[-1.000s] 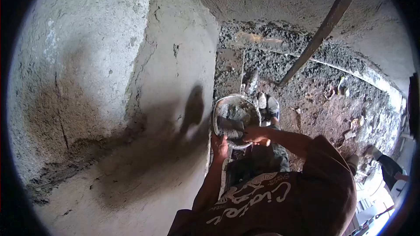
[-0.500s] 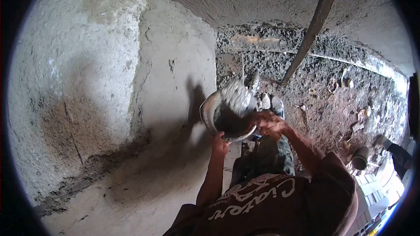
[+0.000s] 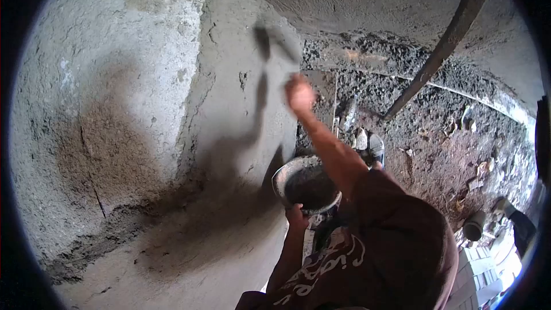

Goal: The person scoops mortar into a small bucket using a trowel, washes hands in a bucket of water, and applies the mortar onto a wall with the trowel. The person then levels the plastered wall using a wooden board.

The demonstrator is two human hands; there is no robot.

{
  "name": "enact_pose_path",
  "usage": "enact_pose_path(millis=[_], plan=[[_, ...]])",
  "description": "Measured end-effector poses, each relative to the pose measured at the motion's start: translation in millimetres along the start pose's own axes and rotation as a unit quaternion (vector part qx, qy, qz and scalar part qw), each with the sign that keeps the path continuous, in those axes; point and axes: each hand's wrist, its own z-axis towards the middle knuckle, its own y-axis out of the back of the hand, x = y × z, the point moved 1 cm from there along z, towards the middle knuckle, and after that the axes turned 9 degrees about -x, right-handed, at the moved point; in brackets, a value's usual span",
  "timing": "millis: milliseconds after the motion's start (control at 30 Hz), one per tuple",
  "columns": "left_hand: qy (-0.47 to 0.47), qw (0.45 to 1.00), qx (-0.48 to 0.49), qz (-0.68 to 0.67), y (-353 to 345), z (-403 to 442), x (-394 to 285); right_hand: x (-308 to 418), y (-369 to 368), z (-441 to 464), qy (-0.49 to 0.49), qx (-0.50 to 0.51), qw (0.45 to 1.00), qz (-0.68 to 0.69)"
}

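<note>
My left hand (image 3: 297, 216) grips the near rim of a round bucket (image 3: 279, 179), its thumb over the edge. Dark, wet-looking material lies inside the bucket. My right hand (image 3: 300, 95) is raised beside the plastered wall (image 3: 229, 103), fingers closed and blurred by motion. It holds a trowel (image 3: 283, 45), whose blurred blade is near the wall's far corner. Whether the blade touches the wall I cannot tell. Shadows of the arm and the tool fall on the wall.
A long wooden pole (image 3: 439, 60) leans at the upper right. Rubble and scraps cover the ground (image 3: 425, 143). At the lower right are a small bucket (image 3: 474, 227), stacked blocks (image 3: 473, 275) and another person's leg (image 3: 521, 227).
My right hand has moved from the bucket up and forward to the wall with the trowel. My left hand still holds the bucket, which has tilted and shifted slightly.
</note>
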Motion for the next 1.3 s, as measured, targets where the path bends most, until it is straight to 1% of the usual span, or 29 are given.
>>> enact_pose_path(millis=[33,67,100,133,167,200,233,267,300,333,367,433,467,500,533,567,633,700,767,800,833,900,933,1000,1067,1100,1200,1233,1300], plan=[[-0.011,0.999,0.028,0.043,14,24,10,71,56,8,-0.049,0.098,0.946,0.304],[-0.015,0.998,0.037,0.042,2,27,-1,98,30,-26,-0.119,0.123,0.884,0.435],[0.072,0.994,0.077,-0.033,-5,17,-8,181,169,13,-0.141,0.090,0.850,0.499],[0.164,0.976,0.104,-0.104,3,-11,-12,197,200,4,-0.148,0.118,0.880,0.436],[0.171,0.976,0.096,-0.099,8,-37,-21,197,227,-13,-0.170,0.187,0.879,0.404],[0.129,0.983,0.074,-0.104,-15,-60,-44,181,250,-20,-0.177,0.248,0.876,0.373],[0.087,0.989,0.051,-0.111,-27,-72,-55,149,259,-38,-0.095,0.233,0.909,0.333],[0.088,0.988,0.054,-0.112,-21,-66,-46,113,272,-52,-0.064,0.294,0.919,0.254],[-0.184,0.977,0.097,0.034,-12,-55,-35,87,300,-45,-0.026,0.427,0.900,0.086],[-0.440,0.871,0.130,0.176,-9,-51,-27,4,281,-95,0.275,0.307,0.910,0.041],[-0.441,0.871,0.132,0.173,-24,-57,-32,-99,251,-147,0.380,0.398,0.829,0.098],[-0.139,0.990,0.014,0.022,-53,-67,-48,-110,271,-133,0.183,0.562,0.797,-0.122],[-0.152,0.987,0.040,0.019,-60,-61,-46,-105,272,-117,0.183,0.557,0.801,-0.123],[-0.154,0.987,0.041,0.021,-64,-51,-39,-88,276,-99,0.180,0.596,0.768,-0.153],[-0.191,0.977,0.053,0.078,-69,-44,-35,-79,278,-93,0.176,0.635,0.730,-0.181],[-0.228,0.962,0.065,0.136,-74,-36,-33,-88,272,-101,0.175,0.636,0.731,-0.176],[-0.190,0.974,0.095,0.079,-98,-83,-70,-106,252,-121,0.220,0.650,0.710,-0.157],[-0.346,0.918,0.148,0.127,-103,-82,-69,-115,249,-124,0.278,0.668,0.675,-0.143],[-0.303,0.932,0.158,0.123,-105,-95,-80,-136,245,-130,0.360,0.728,0.581,-0.056],[-0.277,0.940,0.157,0.127,-108,-102,-85,-124,265,-123,0.215,0.734,0.643,0.023],[-0.248,0.947,0.155,0.131,-109,-111,-91,-105,284,-112,0.216,0.734,0.643,0.025],[-0.252,0.944,0.166,0.133,-115,-130,-103,-75,312,-89,-0.136,0.789,0.598,0.039],[-0.274,0.937,0.170,0.135,-112,-134,-105,-76,326,-86,-0.185,0.769,0.601,0.117],[-0.302,0.928,0.174,0.133,-115,-129,-113,-78,342,-78,-0.204,0.750,0.619,0.114],[-0.176,0.971,0.147,0.068,-111,-112,-102,-73,357,-72,-0.237,0.729,0.637,0.086],[-0.173,0.972,0.147,0.064,-112,-109,-98,-76,361,-74,-0.236,0.730,0.636,0.081],[-0.120,0.986,0.113,0.016,-121,-112,-100,-69,367,-70,-0.213,0.650,0.720,0.120],[-0.119,0.986,0.115,0.013,-124,-126,-106,-59,372,-65,-0.211,0.650,0.721,0.117],[-0.085,0.993,0.087,0.001,-126,-145,-118,-45,378,-58,-0.293,0.613,0.719,0.146]])
